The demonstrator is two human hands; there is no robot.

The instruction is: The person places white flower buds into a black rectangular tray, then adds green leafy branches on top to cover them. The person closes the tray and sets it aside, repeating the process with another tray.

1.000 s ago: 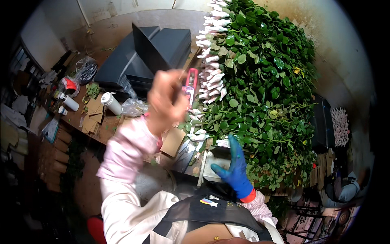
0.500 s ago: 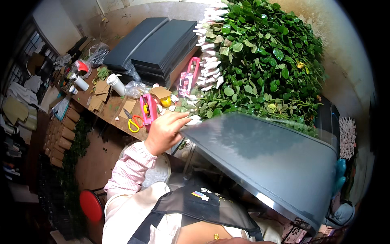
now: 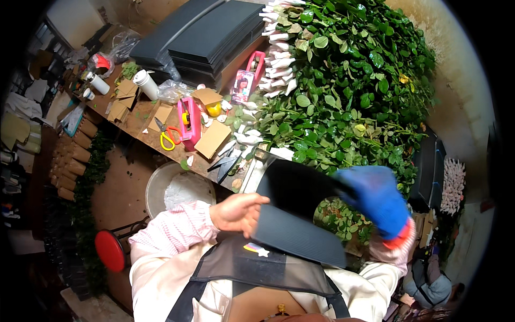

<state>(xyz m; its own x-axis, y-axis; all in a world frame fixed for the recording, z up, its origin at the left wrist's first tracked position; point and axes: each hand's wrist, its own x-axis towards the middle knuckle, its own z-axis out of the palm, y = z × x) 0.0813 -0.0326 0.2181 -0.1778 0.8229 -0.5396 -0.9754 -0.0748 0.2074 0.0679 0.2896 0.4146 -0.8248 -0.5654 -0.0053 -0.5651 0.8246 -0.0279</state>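
Observation:
A dark grey ribbed plastic sheet [image 3: 298, 236] is bent over in front of my chest, its black inner face showing behind the fold. My bare left hand [image 3: 238, 212] is at its left edge, fingers curled and thumb on top. On the other side, my right hand [image 3: 373, 196], in a blue glove, grips the sheet's far right part; motion blurs its fingers. Just beyond the sheet lies a big heap of leafy green stems [image 3: 348, 102], with white-wrapped heads [image 3: 279, 59] along its left side.
Stacked dark sheets [image 3: 214, 43] stand at the back of the table. Nearer are a pink tape dispenser [image 3: 189, 123], yellow-and-red-handled scissors [image 3: 169, 137], black scissors [image 3: 224, 165], cardboard pieces [image 3: 213, 139] and a white bottle [image 3: 146, 84]. A white bucket [image 3: 153, 188] and red stool [image 3: 111, 251] are left.
The sheet, spread out broad and flat before, is now bent over close to my body. My left hand has come down toward me, and my gloved right hand has come into view.

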